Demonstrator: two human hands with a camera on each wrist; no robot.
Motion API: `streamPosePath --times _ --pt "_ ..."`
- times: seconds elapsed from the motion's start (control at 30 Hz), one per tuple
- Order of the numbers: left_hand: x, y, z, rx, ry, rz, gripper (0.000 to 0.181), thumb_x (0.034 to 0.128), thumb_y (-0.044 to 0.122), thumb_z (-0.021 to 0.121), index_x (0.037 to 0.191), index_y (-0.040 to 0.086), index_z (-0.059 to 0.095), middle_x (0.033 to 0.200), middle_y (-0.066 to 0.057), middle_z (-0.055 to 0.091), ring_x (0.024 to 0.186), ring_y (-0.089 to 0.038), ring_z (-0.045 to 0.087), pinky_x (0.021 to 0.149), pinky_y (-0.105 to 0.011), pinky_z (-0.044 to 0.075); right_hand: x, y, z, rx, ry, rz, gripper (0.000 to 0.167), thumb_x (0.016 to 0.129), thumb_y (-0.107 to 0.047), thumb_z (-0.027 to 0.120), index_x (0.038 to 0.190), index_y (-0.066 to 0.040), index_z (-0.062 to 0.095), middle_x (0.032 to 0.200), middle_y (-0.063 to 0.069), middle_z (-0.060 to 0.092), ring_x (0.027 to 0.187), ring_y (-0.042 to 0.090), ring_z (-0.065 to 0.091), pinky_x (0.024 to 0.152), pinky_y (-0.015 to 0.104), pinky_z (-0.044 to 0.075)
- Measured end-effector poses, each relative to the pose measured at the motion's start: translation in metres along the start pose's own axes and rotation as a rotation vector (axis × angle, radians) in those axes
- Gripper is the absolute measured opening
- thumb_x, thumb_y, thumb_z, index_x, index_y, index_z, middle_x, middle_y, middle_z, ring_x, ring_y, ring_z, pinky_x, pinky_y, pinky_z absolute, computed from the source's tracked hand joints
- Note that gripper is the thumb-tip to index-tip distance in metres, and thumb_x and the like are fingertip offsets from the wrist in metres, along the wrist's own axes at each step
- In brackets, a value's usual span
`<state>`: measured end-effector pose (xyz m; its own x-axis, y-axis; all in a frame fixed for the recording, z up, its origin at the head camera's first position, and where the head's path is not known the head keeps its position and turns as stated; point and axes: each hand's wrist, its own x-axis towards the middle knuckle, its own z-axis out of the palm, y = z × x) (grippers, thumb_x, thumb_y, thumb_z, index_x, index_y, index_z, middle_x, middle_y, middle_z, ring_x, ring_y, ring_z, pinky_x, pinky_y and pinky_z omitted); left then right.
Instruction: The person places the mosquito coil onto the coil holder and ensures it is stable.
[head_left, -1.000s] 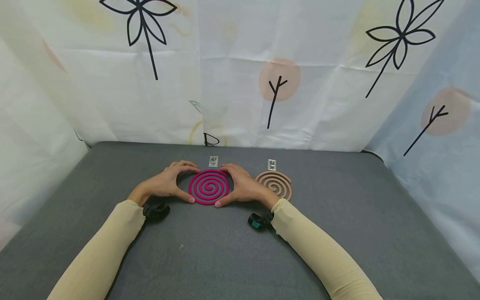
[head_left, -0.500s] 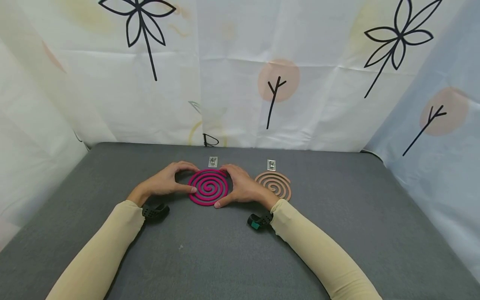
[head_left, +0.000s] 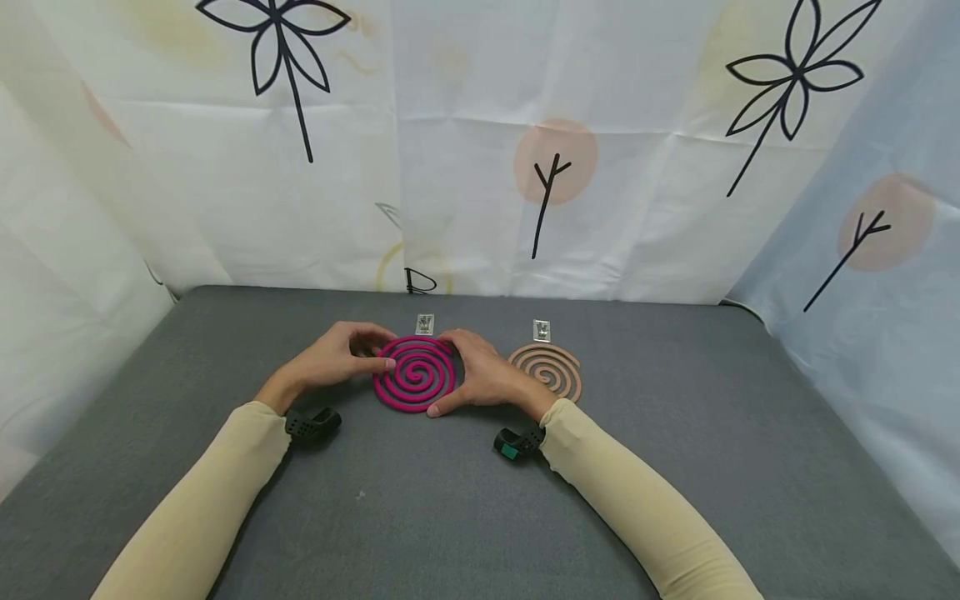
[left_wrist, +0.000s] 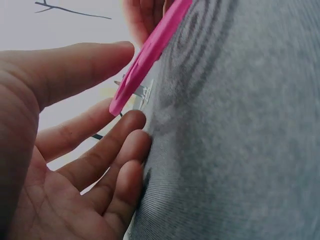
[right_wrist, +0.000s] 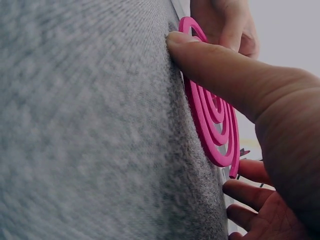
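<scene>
A pink mosquito coil (head_left: 411,408) lies between both hands, over the grey cloth. My left hand (head_left: 318,358) pinches its left edge, thumb on top and index finger below. In the left wrist view that edge of the pink coil (left_wrist: 145,62) is raised off the cloth, casting a spiral shadow. My right hand (head_left: 487,371) is spread around the coil's right side, thumb at the near edge and fingers toward the far edge. In the right wrist view the right thumb (right_wrist: 215,65) lies along the coil's rim; whether it presses on it I cannot tell.
A tan mosquito coil (head_left: 578,385) lies right of the pink one, partly behind the right wrist. Two small silver metal pieces, a left one (head_left: 425,324) and a right one (head_left: 542,331), lie beyond the coils. A patterned curtain (head_left: 465,167) rises behind the table.
The left thumb has moved from beside the pink coil onto its top, and the left fingers have gone in at its edge. The coil's left side has risen slightly. The right hand stays put.
</scene>
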<state>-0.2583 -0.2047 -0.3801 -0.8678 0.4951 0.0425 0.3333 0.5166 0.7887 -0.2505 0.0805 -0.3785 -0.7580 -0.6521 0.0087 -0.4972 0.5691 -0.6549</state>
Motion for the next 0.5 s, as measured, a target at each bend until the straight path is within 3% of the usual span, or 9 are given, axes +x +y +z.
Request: streamPosePath --times 0.3,0.5 --pt "-0.0016 0.0035 -0.0006 -0.134 -0.03 -0.054 0.052 0.0952 0.019 0.074 0.138 -0.003 0.056 0.127 -0.021 0.066 0.115 -0.03 0.065 0.092 -0.039 0.056 0.0004 -0.0005 0.0006 0.0 0.008 0.001 0.102 0.072 -0.04 0.093 0.154 -0.011 0.038 0.153 0.01 0.041 0.144 0.029 0.034 0.116 0.051 0.031" --pt "-0.0007 0.0076 0.0008 -0.289 -0.046 -0.124 0.054 0.095 0.012 0.073 0.141 -0.004 0.05 0.122 -0.023 0.068 0.1 -0.021 0.071 0.083 -0.035 0.06 -0.0004 -0.002 0.0005 0.0 0.014 0.005 0.104 0.072 -0.04 0.093 0.154 -0.011 0.037 0.154 0.011 0.041 0.144 0.029 0.034 0.116 0.051 0.032"
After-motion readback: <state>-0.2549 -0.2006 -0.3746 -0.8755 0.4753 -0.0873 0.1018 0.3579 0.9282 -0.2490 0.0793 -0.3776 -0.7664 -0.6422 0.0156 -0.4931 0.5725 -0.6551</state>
